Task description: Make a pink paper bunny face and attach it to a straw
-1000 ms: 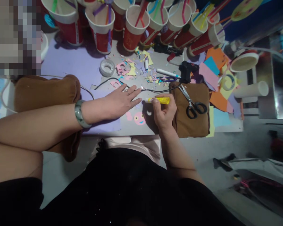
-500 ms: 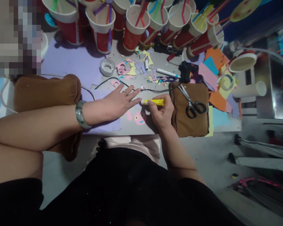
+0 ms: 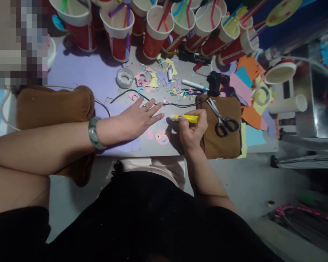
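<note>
My right hand (image 3: 192, 129) is closed around a yellow glue stick (image 3: 190, 118) with a pale tip pointing left, held just over the table. My left hand (image 3: 138, 118) lies flat with its fingers spread, partly on a purple sheet (image 3: 118, 146). Between the hands, near the table's front edge, is a round pink paper face (image 3: 161, 137) with yellow eyes and a blue mouth. Small pink paper pieces (image 3: 149, 134) lie beside it. Black-handled scissors (image 3: 221, 120) rest on a brown cushion (image 3: 229, 147) to the right of my right hand.
Red paper cups (image 3: 154, 43) with coloured straws line the back. Paper scraps (image 3: 150, 78), a tape roll (image 3: 125, 78) and a white marker (image 3: 194, 84) lie in the middle. A black cable (image 3: 180, 106) crosses the table. Coloured paper (image 3: 240, 87) is piled at right; another brown cushion (image 3: 53, 107) is at left.
My right hand has moved a little to the right with the glue stick, away from my left fingertips. My left hand has stayed in place.
</note>
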{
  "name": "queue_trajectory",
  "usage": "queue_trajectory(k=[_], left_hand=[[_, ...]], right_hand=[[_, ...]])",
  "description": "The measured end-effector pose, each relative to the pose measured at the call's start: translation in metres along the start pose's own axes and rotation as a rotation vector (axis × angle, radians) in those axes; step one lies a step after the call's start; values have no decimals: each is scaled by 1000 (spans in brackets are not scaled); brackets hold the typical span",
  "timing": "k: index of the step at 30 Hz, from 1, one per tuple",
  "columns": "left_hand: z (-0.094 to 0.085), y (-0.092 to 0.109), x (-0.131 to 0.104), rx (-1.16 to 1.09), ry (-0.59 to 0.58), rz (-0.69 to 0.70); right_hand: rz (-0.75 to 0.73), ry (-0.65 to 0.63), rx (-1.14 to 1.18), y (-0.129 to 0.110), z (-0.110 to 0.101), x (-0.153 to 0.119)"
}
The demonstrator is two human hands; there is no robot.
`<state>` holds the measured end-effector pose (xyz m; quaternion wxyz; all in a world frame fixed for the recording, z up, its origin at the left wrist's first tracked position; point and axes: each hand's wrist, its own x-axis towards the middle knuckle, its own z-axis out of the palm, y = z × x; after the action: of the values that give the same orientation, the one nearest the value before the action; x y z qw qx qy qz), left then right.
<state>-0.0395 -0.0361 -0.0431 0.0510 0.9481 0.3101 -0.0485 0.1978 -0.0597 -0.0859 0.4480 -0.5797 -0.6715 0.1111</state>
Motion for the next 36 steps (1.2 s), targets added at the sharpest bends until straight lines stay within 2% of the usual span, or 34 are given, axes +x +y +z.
queue_trajectory(k=[4,11,21,27,29,36], left_hand=[[0,0,1,14,-12,-9],[2,0,1,-8,8,2],[-6,3,0,13,-28,-13],[-3,3,0,-25,7,-39],[-1,2,0,-6,6,-29],[-2,3,1,34,-18,-19]], right_hand=[[-46,20,-7,-5,-1,1],[-222,-95,-141,-13,-1,2],[-212,-192,-245,-8,7,5],[-174,-47,-222,-4,1,3],[-178,-33,-214,-4,0,3],[-171,-185,-218,-8,5,5]])
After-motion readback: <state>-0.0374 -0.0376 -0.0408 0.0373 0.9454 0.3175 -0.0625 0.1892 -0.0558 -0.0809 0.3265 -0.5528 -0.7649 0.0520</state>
